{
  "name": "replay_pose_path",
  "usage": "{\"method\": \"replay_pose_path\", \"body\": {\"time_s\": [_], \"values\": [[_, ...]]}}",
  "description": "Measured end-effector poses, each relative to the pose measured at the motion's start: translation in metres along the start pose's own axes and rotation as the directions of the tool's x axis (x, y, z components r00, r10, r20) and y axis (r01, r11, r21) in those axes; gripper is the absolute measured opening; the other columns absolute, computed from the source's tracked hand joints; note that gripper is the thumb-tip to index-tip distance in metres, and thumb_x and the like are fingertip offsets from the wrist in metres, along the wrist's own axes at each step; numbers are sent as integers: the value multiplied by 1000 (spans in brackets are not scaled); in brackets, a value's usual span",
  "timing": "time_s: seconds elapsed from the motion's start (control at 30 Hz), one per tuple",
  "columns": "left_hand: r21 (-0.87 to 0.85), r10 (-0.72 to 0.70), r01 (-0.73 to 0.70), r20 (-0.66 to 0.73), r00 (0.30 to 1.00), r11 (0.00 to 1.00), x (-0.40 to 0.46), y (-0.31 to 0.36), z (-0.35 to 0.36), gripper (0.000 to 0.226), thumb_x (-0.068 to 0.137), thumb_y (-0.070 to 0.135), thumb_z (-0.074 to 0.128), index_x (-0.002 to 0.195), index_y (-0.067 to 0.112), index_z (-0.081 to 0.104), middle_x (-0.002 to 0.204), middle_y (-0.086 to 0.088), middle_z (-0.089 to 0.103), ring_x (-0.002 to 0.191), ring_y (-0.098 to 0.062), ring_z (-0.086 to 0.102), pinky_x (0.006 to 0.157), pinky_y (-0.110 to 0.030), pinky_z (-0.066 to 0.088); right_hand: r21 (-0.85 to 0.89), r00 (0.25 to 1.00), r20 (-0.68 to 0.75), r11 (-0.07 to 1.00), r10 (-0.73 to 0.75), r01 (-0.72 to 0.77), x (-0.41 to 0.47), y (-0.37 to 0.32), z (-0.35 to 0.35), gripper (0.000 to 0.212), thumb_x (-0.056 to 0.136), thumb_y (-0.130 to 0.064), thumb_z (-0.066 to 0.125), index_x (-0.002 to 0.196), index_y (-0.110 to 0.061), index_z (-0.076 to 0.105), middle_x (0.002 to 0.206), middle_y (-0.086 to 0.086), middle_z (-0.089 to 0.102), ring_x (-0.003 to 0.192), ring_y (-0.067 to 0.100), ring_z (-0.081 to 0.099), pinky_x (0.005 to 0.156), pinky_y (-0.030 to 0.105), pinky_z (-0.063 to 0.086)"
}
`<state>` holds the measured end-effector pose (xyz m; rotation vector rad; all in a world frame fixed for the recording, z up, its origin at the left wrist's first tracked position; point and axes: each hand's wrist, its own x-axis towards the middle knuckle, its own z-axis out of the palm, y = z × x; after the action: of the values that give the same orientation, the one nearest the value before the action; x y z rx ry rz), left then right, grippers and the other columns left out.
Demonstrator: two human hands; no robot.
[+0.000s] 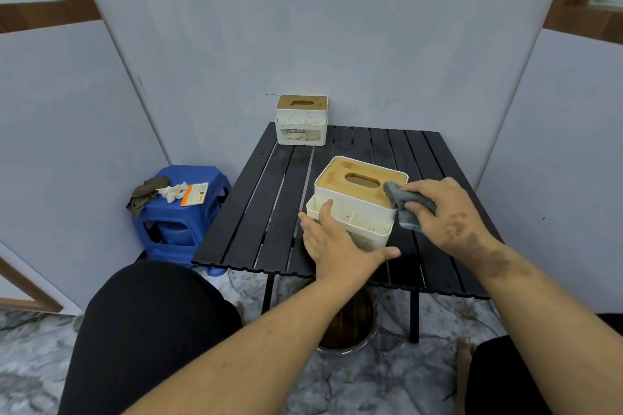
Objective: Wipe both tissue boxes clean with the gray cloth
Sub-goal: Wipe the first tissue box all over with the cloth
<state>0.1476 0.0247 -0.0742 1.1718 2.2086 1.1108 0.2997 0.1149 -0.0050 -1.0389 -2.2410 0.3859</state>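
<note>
A white tissue box with a wooden lid (357, 199) stands near the front of the black slatted table (256, 212); its front compartments look speckled with dirt. My left hand (333, 242) lies against the box's front left corner with straight fingers. My right hand (445, 209) grips the gray cloth (403, 204) and holds it against the box's right side, at the lid's edge. A second white tissue box with a wooden lid (301, 121) stands at the table's far left corner, spotted with stains.
A blue plastic stool (183, 212) stands left of the table, carrying a brown rag (145, 194), crumpled tissue and an orange-and-white packet. A round basin (350, 323) sits on the marble floor under the table. Grey walls close in behind and beside. My knees flank the table's front edge.
</note>
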Motion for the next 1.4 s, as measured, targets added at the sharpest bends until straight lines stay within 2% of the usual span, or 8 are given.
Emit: {"method": "replay_pose_path", "body": {"time_s": [0.17,0.47,0.63,0.8,0.93,1.03,1.13,1.4], "values": [[85,21,-16,-62,998,996,10,-5,8,146,51,75,85,150,30,-11,163,-25,-18,155,-36,-17,127,-51,-7,-4,1000,-22,1000,23,-23,-2,-8,-3,30,86,-6,72,114,-17,73,84,-18,46,91,19,52,85,25,37],[22,230,-229,-98,968,973,39,1,-34,143,41,63,90,152,26,8,148,2,27,141,-23,31,119,-51,26,132,998,-40,990,47,-42,2,-8,-9,29,88,-10,71,111,-26,73,89,-15,52,92,14,54,88,24,44],[66,322,-345,233,918,936,78,33,-94,147,47,49,97,155,38,-2,152,3,24,143,-21,25,121,-51,28,155,1000,-20,988,9,-5,16,-8,-32,26,89,-12,68,104,-33,71,94,-9,61,94,5,53,80,13,40],[210,340,-522,552,761,827,119,76,-115,150,52,43,100,158,29,-6,164,0,17,151,-24,19,125,-46,23,-6,979,50,980,-200,200,67,-19,-51,24,89,-7,63,102,-26,72,91,-8,67,89,0,48,80,10,36],[298,233,-547,673,702,782,139,94,-108,155,38,64,92,156,36,-4,163,-2,22,150,-26,25,124,-47,28,-150,936,346,980,-69,128,107,6,-34,23,86,-15,65,96,-34,72,97,-3,63,94,16,57,88,36,51],[320,209,-576,713,669,753,150,98,-106,153,36,67,90,156,35,1,162,2,22,150,-24,25,123,-48,30,-17,932,357,997,-68,79,108,22,-19,28,82,-13,71,99,-34,75,93,-10,69,91,5,62,84,23,48],[330,199,-592,730,654,735,153,101,-106,152,39,62,92,158,30,2,162,2,22,150,-24,26,123,-48,29,151,984,174,987,27,-53,110,29,-8,18,79,-15,80,93,-24,75,87,-12,71,85,2,65,70,10,48],[301,221,-580,717,661,757,155,97,-105,143,50,49,97,158,24,7,158,4,27,145,-20,31,120,-38,32,451,960,28,854,277,-260,122,32,33,16,75,-20,85,83,-15,72,76,6,69,65,16,64,57,27,51]]}}
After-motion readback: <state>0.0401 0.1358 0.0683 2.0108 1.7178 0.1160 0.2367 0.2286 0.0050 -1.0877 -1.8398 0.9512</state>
